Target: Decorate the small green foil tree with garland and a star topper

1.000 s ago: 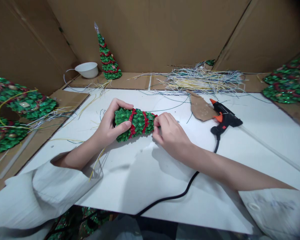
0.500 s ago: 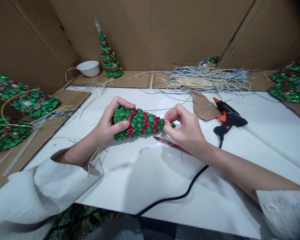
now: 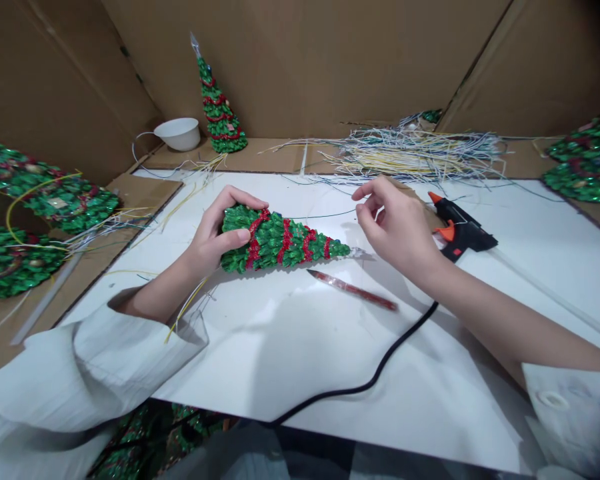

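A small green Christmas tree ornament [image 3: 295, 240] with red garlands lies on its side above the white board, its clear pointed tip to the right. Wrapped round its wide base is my left hand [image 3: 217, 233], thumb in front and fingers behind. Yellow and white wires [image 3: 187, 308] come out below that hand. To the right of the tip, my right hand [image 3: 397, 223] hovers with thumb and fingertips apart, and I see nothing between them. It partly covers a piece of cardboard beside the black and orange glue gun [image 3: 463, 230]. A reddish-brown pointed tool [image 3: 355, 291] lies below the tree.
Loose wires [image 3: 410, 155] form a heap at the back. A standing tree [image 3: 221, 113] and a white cup [image 3: 179, 135] are at the back left. More trees [image 3: 70, 200] lie at the left, another [image 3: 587, 163] at the right. The black cord [image 3: 350, 391] crosses the white board [image 3: 280, 340].
My right hand has let go of the tree's narrow end and moved up and right, its fingers opening. The tree's tip now shows. My left hand still holds the base.
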The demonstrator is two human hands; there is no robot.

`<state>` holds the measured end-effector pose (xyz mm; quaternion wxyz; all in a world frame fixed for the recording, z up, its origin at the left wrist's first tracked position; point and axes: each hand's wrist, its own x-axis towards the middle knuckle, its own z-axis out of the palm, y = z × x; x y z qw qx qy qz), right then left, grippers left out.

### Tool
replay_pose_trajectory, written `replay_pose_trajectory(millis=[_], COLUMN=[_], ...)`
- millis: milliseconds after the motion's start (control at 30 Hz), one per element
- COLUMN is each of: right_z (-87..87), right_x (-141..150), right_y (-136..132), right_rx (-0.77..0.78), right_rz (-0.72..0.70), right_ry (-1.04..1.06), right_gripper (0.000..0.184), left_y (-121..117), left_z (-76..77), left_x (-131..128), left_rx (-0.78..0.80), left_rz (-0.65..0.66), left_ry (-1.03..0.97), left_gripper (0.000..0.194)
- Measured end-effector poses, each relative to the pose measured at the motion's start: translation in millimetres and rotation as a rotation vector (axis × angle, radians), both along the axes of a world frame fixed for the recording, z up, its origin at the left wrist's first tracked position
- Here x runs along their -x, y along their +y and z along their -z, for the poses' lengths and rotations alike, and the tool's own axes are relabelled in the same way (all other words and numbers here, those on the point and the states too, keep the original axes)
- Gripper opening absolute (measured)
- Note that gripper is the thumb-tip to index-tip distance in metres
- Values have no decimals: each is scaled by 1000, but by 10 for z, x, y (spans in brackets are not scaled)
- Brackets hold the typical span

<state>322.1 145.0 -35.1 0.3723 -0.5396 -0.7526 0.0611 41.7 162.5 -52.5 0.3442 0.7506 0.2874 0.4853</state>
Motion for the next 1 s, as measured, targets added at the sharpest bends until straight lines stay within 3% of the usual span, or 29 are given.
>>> replay_pose_trajectory(millis=[133,200,300,400,467,533,667,833,1000], right_z=[-19,-34,-50,-31,0,26,-20,-383,-951], right_x=[-115,-155,-156,-84,-26,15,11,-72,13], right_y=[73,85,54,-12,-43,-53,-25,50,177], right_rx=[57,50,154,306,345,340,261,29,-325], right_rz=[137,133,-27,-269,-349,-344,-258,-255,-352], right_ry=[-210,-255,-319,-425,-495,-553,-582,-649,-988], right_gripper=[10,27,41,41,32,21,26,19,13], left_y=[-3,-3,0,1,-2,-4,2,-22,-67], left_z=[3,5,6,2,-3,-3,17,5,5], left_x=[-4,-2,1,0,2,12,64,104,62], left_rx=[26,32,34,28,26,32,25,-109,-212], left_rz=[-14,-41,-73,-69,-77,-89,-106,-116,-113], left_ry=[-24,-4,28,32,53,72,60,131,356], left_gripper=[41,41,43,43,43,43,44,54,71])
